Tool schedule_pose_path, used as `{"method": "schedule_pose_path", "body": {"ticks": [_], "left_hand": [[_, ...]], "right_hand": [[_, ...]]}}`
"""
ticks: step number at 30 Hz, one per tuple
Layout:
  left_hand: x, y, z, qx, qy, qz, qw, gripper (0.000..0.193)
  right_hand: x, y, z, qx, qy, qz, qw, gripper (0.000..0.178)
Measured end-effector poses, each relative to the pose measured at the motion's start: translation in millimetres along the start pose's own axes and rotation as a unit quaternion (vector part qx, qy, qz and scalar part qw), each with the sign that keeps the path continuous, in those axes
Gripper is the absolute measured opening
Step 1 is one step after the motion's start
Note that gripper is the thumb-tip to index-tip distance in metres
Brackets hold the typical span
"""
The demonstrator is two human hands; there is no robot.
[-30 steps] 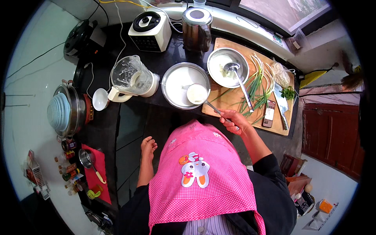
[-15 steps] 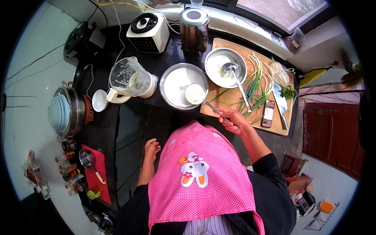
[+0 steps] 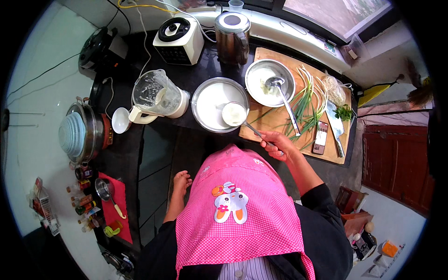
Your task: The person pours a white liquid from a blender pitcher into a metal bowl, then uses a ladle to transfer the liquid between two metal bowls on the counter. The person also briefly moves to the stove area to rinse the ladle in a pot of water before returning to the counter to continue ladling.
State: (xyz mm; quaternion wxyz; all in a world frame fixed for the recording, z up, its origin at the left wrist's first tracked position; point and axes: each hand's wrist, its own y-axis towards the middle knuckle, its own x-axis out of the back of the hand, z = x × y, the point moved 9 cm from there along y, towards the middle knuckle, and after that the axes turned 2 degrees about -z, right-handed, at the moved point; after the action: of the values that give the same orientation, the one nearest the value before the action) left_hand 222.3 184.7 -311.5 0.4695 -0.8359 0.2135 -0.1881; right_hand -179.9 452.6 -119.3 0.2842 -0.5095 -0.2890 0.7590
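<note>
My right hand (image 3: 277, 145) is closed round the grey handle of a ladle (image 3: 234, 114). Its round head, filled with something white, is over the near right part of a steel bowl (image 3: 195, 119) of white liquid; I cannot tell whether it touches the surface. My left hand (image 3: 182, 181) hangs by the apron with its fingers loosely bent and nothing in it. Right of the liquid, a second steel bowl (image 3: 252, 95) holds white matter and a large metal spoon (image 3: 289, 111), whose handle leans out over the cutting board (image 3: 262, 122).
Scallions (image 3: 305, 105), a cleaver (image 3: 335, 127), a phone (image 3: 320, 138) and green herbs (image 3: 344, 112) lie on the board. A tilted blender jug (image 3: 156, 95) stands left of the liquid, beside a small white bowl (image 3: 121, 120). Behind are a blender base (image 3: 178, 41) and a steel kettle (image 3: 232, 39).
The whole view has shifted very slightly. My right hand still holds the ladle over the bowl of liquid, and its head has barely moved. My left hand stays at my side.
</note>
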Motion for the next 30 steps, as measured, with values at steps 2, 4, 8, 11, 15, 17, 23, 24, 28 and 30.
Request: {"method": "schedule_pose_path", "body": {"ticks": [2,4,8,11,15,17,23,24,28,30], "left_hand": [[1.9,1.3,3.0,0.0,-0.004,0.001,1.0,0.03],[2.2,1.8,6.2,-0.001,-0.005,0.002,1.0,0.03],[3.7,4.7,11.0,0.002,0.018,0.0,1.0,0.031],[3.0,4.3,10.8,-0.001,0.036,-0.001,0.999,0.031],[2.3,3.0,10.7,-0.005,0.035,0.004,0.999,0.03],[2.4,3.7,11.2,-0.003,0.048,-0.001,0.999,0.031],[6.6,11.3,19.6,-0.001,0.038,-0.012,0.999,0.032],[5.9,10.9,20.3,-0.001,0.039,-0.014,0.999,0.033],[5.5,10.2,20.3,0.0,0.043,-0.012,0.999,0.033],[3.2,10.1,19.6,0.005,0.043,-0.015,0.999,0.034]], "right_hand": [[-0.8,-0.3,0.7,0.002,-0.002,-0.001,1.0,0.022],[-1.0,-1.9,1.2,0.002,-0.001,-0.004,1.0,0.023],[2.5,-0.2,0.1,-0.002,-0.001,-0.003,1.0,0.021],[2.1,1.5,1.8,-0.006,0.005,-0.002,1.0,0.017],[-4.8,-3.4,6.4,0.001,0.002,-0.005,1.0,0.013],[-1.2,-1.8,6.2,-0.001,0.001,-0.004,1.0,0.012],[-2.3,-1.8,9.4,0.004,0.005,-0.001,1.0,0.011],[-5.1,-4.2,11.2,0.005,0.008,0.002,1.0,0.011],[-8.1,-7.7,11.9,0.001,0.012,-0.003,1.0,0.011],[-1.9,-3.9,10.6,-0.002,0.005,-0.017,1.0,0.013]]}}
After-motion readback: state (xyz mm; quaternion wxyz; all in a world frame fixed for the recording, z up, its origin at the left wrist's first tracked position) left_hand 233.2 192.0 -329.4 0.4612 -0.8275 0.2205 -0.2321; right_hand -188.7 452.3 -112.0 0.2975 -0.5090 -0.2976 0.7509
